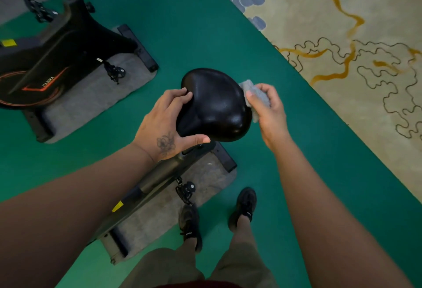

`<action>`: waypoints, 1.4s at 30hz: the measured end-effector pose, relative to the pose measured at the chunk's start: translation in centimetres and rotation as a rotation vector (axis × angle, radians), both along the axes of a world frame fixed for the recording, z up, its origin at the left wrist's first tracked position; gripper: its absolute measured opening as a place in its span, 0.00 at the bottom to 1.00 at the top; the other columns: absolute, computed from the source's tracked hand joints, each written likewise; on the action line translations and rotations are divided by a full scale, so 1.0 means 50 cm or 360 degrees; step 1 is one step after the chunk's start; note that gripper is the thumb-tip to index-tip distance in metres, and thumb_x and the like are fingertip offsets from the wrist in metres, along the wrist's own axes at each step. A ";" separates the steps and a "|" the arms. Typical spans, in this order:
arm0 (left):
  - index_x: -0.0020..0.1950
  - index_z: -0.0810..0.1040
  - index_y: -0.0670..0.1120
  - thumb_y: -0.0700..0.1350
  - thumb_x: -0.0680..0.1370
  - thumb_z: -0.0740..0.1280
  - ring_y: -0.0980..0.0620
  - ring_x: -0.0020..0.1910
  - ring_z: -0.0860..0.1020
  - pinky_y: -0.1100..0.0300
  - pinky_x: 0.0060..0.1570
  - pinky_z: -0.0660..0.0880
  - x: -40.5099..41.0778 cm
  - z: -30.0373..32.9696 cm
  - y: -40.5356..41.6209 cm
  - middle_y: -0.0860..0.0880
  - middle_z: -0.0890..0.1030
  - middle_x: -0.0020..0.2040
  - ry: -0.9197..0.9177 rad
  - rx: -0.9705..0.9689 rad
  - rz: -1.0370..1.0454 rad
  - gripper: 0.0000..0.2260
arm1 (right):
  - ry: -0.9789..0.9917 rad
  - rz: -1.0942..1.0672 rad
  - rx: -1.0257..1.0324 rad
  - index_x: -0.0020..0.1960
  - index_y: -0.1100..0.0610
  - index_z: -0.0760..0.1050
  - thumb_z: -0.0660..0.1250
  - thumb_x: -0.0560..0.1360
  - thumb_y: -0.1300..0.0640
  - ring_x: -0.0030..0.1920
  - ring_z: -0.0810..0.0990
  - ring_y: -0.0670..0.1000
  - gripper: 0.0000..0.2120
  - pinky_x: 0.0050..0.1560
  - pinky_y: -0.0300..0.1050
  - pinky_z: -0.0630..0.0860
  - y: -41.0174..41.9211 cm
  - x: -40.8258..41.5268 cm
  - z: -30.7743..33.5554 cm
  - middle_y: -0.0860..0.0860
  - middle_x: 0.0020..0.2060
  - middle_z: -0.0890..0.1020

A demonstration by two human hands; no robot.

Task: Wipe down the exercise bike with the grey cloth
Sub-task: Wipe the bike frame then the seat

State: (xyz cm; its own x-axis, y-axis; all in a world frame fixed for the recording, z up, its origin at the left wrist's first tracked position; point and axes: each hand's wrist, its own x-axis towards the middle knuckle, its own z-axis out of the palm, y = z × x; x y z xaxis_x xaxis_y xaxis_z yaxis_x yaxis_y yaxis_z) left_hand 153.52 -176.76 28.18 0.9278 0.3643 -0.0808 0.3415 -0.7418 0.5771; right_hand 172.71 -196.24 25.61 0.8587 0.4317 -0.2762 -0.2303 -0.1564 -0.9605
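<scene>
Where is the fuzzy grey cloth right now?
In the head view, the fuzzy grey cloth is gripped in the right hand, against the right edge of the shiny black bike saddle.

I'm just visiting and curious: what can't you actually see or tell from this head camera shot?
- Seat post under the black saddle: hidden by the saddle and left hand.
- Most of the grey cloth: covered by the right hand.
- Second bike: cut off by the left edge.
- Handlebars: out of view.
</scene>
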 end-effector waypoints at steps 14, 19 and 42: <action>0.82 0.68 0.47 0.78 0.69 0.69 0.45 0.78 0.69 0.34 0.68 0.77 0.001 -0.012 0.007 0.50 0.66 0.79 -0.0038 -0.0014 0.0003 0.50 | -0.0452 0.0159 -0.0166 0.61 0.49 0.78 0.73 0.79 0.58 0.54 0.81 0.40 0.12 0.62 0.43 0.77 0.087 0.031 0.026 0.40 0.56 0.82; 0.82 0.68 0.48 0.78 0.70 0.69 0.45 0.79 0.69 0.35 0.66 0.78 -0.001 -0.013 0.005 0.51 0.66 0.79 -0.0061 -0.0041 0.0015 0.49 | -0.0401 0.0223 -0.0170 0.57 0.50 0.81 0.71 0.81 0.58 0.55 0.81 0.39 0.07 0.62 0.40 0.75 0.093 0.028 0.026 0.39 0.53 0.84; 0.78 0.70 0.50 0.76 0.70 0.71 0.48 0.78 0.69 0.39 0.66 0.78 0.001 -0.014 0.007 0.53 0.67 0.78 -0.0088 -0.0174 0.0072 0.45 | -0.0584 0.0783 -0.0461 0.57 0.48 0.82 0.69 0.82 0.56 0.53 0.79 0.34 0.07 0.60 0.35 0.72 0.214 0.064 0.103 0.38 0.53 0.83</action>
